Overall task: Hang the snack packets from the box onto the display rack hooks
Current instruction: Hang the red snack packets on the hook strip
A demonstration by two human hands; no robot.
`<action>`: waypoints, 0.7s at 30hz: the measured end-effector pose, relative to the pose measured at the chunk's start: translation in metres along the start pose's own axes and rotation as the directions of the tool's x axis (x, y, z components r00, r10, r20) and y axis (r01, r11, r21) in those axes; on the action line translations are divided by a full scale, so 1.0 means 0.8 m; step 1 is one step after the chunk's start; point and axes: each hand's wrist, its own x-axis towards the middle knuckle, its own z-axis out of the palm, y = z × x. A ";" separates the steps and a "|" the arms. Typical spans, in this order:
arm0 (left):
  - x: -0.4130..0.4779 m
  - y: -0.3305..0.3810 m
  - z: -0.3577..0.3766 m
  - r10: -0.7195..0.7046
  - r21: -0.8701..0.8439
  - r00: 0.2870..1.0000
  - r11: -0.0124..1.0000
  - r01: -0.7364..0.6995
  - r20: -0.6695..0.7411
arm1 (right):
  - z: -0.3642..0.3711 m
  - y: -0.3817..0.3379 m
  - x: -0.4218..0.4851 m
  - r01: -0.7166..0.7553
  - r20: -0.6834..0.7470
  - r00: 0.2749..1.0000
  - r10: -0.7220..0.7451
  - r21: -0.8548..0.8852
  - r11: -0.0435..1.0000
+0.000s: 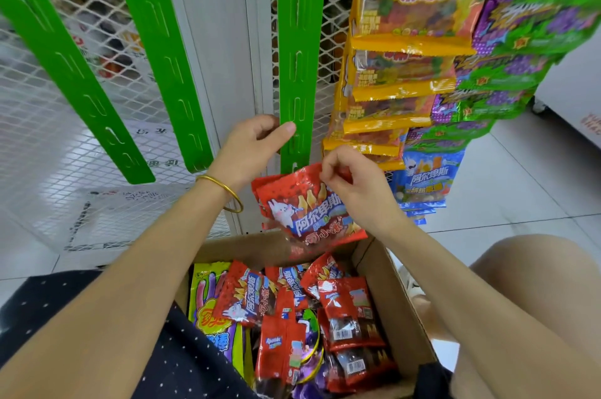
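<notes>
My right hand (349, 180) pinches the top edge of a red snack packet (309, 210) with a white rabbit on it, held at the bottom end of a green hanging strip (300, 57). My left hand (257, 146) grips that strip's lower part, thumb on its front. Below sits the open cardboard box (403, 301), holding several more red packets (351, 310) and a yellow-green lollipop packet (211, 307). A second red packet seems to lie behind the held one.
Two more bare green strips (162, 57) (71, 66) hang left against white wire mesh (39, 138). To the right, strips carry orange packets (400, 73), green-purple packets (507, 73) and blue packets (426, 180). White floor tiles lie beyond; my knee (533, 268) is at right.
</notes>
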 end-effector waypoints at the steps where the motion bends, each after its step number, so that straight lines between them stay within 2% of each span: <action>1: 0.000 0.002 -0.002 -0.018 -0.030 1.000 0.999 0.018 -0.005 | 0.001 -0.005 0.004 0.038 -0.040 0.998 -0.039 -0.027 0.999; 9: 0.003 0.008 -0.008 -0.116 -0.114 0.993 0.987 0.113 -0.020 | 0.014 -0.030 0.034 0.142 -0.246 0.950 -0.192 -0.206 0.968; 15: 0.003 0.005 -0.012 -0.157 -0.127 0.988 0.980 0.155 -0.002 | 0.029 -0.030 0.042 0.098 -0.274 0.946 -0.175 -0.273 0.957; 21: 0.004 0.004 -0.012 -0.191 -0.135 0.981 0.973 0.188 -0.014 | 0.035 -0.026 0.038 0.043 -0.215 0.970 -0.114 -0.309 0.950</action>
